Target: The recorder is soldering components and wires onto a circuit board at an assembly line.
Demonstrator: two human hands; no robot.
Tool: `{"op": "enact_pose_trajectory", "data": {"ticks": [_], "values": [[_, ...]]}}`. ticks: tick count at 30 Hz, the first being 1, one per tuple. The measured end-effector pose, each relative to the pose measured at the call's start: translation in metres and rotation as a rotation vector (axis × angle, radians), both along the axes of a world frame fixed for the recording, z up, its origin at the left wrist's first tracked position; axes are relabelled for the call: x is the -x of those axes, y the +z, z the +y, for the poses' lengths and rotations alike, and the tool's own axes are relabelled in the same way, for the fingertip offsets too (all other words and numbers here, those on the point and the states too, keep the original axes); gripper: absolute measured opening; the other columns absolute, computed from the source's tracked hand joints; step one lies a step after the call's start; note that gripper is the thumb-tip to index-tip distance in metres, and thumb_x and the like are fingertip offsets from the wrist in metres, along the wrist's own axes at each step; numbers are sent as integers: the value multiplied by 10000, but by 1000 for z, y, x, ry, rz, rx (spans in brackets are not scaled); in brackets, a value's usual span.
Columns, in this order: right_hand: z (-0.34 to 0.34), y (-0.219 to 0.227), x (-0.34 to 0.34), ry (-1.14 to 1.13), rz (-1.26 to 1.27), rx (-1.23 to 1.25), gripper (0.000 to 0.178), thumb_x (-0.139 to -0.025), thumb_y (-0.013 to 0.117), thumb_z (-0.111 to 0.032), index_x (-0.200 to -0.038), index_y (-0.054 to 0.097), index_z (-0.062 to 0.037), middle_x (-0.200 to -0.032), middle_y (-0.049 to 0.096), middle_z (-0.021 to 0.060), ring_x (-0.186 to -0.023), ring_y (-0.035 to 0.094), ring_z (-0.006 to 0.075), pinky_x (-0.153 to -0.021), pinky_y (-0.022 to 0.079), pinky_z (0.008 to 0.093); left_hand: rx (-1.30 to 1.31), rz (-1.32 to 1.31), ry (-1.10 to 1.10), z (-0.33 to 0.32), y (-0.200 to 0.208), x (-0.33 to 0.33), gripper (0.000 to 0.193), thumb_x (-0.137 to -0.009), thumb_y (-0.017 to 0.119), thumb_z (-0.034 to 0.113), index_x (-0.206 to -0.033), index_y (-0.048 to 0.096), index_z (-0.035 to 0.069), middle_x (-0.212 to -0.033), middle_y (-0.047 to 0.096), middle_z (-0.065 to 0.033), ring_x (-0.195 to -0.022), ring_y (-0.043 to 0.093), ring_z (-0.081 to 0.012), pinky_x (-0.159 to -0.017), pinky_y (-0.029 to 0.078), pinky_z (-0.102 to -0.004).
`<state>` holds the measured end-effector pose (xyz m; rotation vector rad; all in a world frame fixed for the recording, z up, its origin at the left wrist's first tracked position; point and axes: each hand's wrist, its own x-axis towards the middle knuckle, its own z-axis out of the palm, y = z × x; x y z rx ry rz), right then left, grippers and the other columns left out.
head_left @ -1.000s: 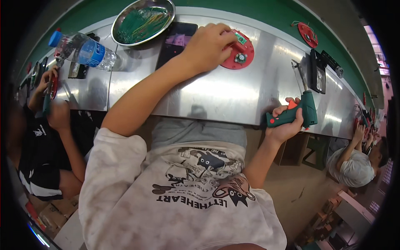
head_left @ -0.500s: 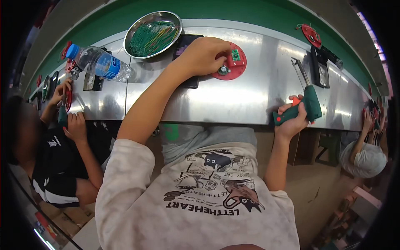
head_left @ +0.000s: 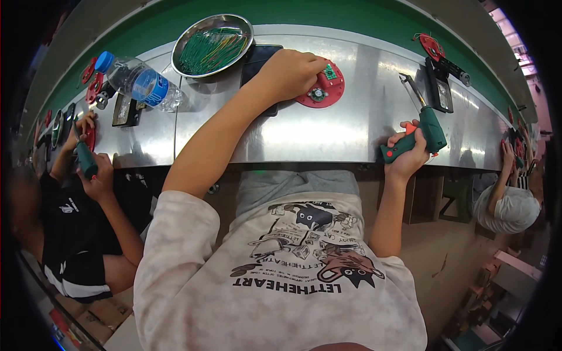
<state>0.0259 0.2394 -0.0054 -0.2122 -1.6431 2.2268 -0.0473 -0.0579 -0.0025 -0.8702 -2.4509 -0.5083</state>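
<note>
My left hand is closed over the upper left part of a red round plate; its fingertips are hidden. On the plate sit a small green circuit board and a round silvery part. My right hand is wrapped round the handle of a green soldering gun with an orange trigger. Its metal tip points up and away, over the bench and apart from the plate. A dark flat rectangular object lies partly under my left forearm.
A steel bowl of green and yellow wires stands at the far left beside a water bottle. Black open cases and another red plate lie at right. A co-worker on the left holds a green soldering gun.
My left fingers have drawn together and shifted off the round silvery part, toward the plate's upper edge. The purple patch on the dark rectangular object no longer shows. The right hand keeps its hold.
</note>
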Motion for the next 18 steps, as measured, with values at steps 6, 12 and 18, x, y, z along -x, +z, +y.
{"op": "enact_pose_trajectory", "data": {"ticks": [6, 12, 18], "values": [[-2, 1, 1, 1, -48, -19, 317, -980, 470, -235, -1146, 546, 24, -942, 619, 144, -534, 541, 154, -480, 437, 292, 70, -8, 81, 7, 3, -7, 104, -772, 652, 153, -834, 634, 72, -842, 711, -129, -754, 702, -312, -640, 558, -415], [4, 0, -1, 28, -24, 12, 337, -983, 467, -254, -1159, 533, 27, -974, 620, 168, -530, 544, 149, -473, 427, 274, -154, -30, -40, -3, 9, -4, 221, -766, 647, 127, -977, 705, 94, -987, 711, -62, -806, 699, -287, -691, 566, -403], [0, -6, 1, 40, -18, -25, 366, -984, 463, -266, -1165, 520, 46, -995, 623, 200, -519, 544, 149, -462, 431, 273, -70, -19, -31, -7, -1, -3, 202, -756, 691, 122, -957, 691, 101, -1008, 710, -63, -806, 703, -278, -685, 570, -383]]}}
